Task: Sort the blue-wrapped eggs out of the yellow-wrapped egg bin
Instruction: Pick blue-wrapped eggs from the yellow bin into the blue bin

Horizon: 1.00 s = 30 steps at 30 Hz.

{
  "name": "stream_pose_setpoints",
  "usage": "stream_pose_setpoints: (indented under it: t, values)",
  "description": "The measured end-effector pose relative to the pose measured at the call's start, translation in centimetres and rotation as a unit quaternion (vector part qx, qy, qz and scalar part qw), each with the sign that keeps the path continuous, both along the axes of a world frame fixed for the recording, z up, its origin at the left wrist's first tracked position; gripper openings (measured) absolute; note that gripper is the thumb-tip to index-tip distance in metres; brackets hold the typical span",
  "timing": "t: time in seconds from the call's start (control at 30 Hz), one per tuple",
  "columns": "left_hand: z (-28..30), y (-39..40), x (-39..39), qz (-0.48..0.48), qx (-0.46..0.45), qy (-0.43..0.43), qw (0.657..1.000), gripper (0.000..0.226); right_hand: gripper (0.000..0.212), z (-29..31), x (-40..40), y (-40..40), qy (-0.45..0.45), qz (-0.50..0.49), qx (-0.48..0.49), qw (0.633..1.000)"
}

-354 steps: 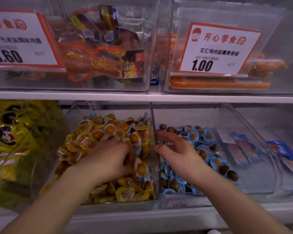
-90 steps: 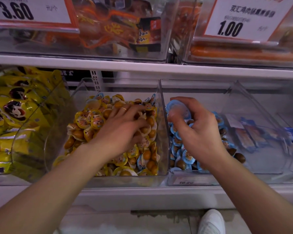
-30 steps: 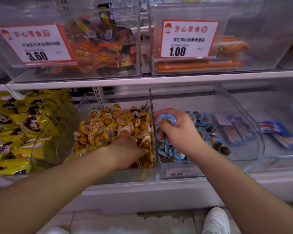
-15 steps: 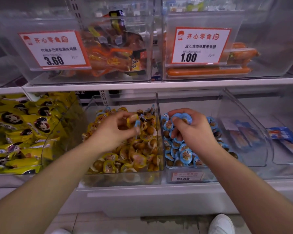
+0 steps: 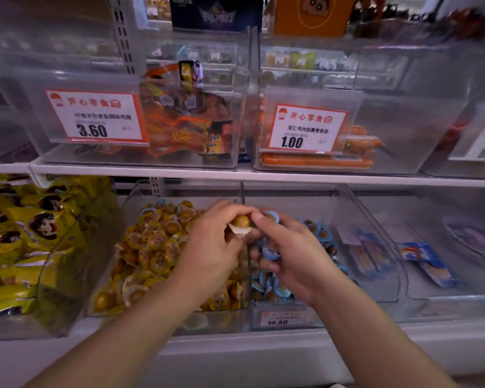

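Note:
Two clear bins stand side by side on the lower shelf: the yellow-wrapped egg bin (image 5: pixel 129 203) on the left and the blue-wrapped egg bin (image 5: pixel 345 203) on the right. Both hands meet above the divider between them. My left hand (image 5: pixel 210 247) pinches a wrapped egg (image 5: pixel 241 222), brown side toward me, so its wrapper colour cannot be read. My right hand (image 5: pixel 291 253) holds several blue-wrapped eggs (image 5: pixel 272 252) in its curled fingers, and its thumb and forefinger touch the egg in the left hand.
Yellow snack packs (image 5: pixel 14 233) fill the bin at far left. Blue flat packets (image 5: pixel 429 261) lie in bins to the right. The shelf above carries clear bins with price cards reading 3.60 (image 5: pixel 93 119) and 1.00 (image 5: pixel 305 130). The shelf edge (image 5: pixel 235 175) runs close overhead.
My left hand has lifted an egg out of the yellow bin and carried it right to meet the right hand at the divider. The camera has tilted upward.

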<state>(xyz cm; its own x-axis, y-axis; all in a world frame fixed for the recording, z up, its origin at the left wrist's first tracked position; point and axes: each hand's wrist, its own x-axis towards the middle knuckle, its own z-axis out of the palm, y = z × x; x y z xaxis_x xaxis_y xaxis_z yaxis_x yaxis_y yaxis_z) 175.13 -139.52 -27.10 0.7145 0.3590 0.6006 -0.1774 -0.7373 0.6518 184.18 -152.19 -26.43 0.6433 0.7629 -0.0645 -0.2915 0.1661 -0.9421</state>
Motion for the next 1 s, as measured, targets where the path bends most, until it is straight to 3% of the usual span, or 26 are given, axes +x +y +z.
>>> stream_pose_setpoints:
  t: [0.13, 0.27, 0.37, 0.47, 0.57, 0.67, 0.77, 0.9, 1.0]
  values:
    - [-3.3, 3.6, -1.0, 0.039, 0.029, 0.099, 0.994, 0.028, 0.018, -0.9, 4.2, -2.5, -0.084, -0.088, -0.138, 0.983]
    - [-4.8, 6.9, -2.1, 0.013, 0.113, 0.261, 0.959, 0.045, 0.027, -1.3, 8.4, -6.8, -0.211, -0.107, -0.306, 0.922]
    - [-3.6, 7.7, -3.0, 0.005, 0.101, 0.252, 0.962, 0.046, 0.010, -1.7, 10.5, -8.9, -0.228, -0.151, -0.303, 0.913]
    - [-2.8, 7.7, -4.8, 0.025, 0.055, 0.186, 0.981, 0.035, 0.015, -1.5, 10.8, -8.7, -0.283, -0.229, -0.293, 0.884]
    - [-2.9, 7.7, -7.7, 0.036, 0.034, 0.157, 0.986, 0.022, 0.028, -0.3, 8.1, -6.2, -0.286, -0.245, -0.197, 0.905]
    - [-3.4, 7.9, -11.0, 0.060, 0.052, 0.152, 0.985, 0.027, 0.031, 1.3, 2.9, -2.8, -0.380, -0.146, -0.125, 0.905]
    - [-4.0, 8.8, -13.8, 0.091, 0.130, 0.142, 0.977, 0.024, 0.029, 1.0, -3.4, 0.4, -0.450, 0.083, -0.138, 0.878]
    - [-5.5, 10.1, -16.1, 0.117, 0.216, 0.167, 0.955, 0.025, 0.048, -1.4, -7.7, 4.4, -0.421, 0.266, -0.246, 0.832]
    - [-6.7, 10.4, -16.9, 0.102, 0.230, 0.168, 0.953, 0.027, 0.052, -2.1, -7.8, 7.3, -0.291, 0.269, -0.279, 0.875]
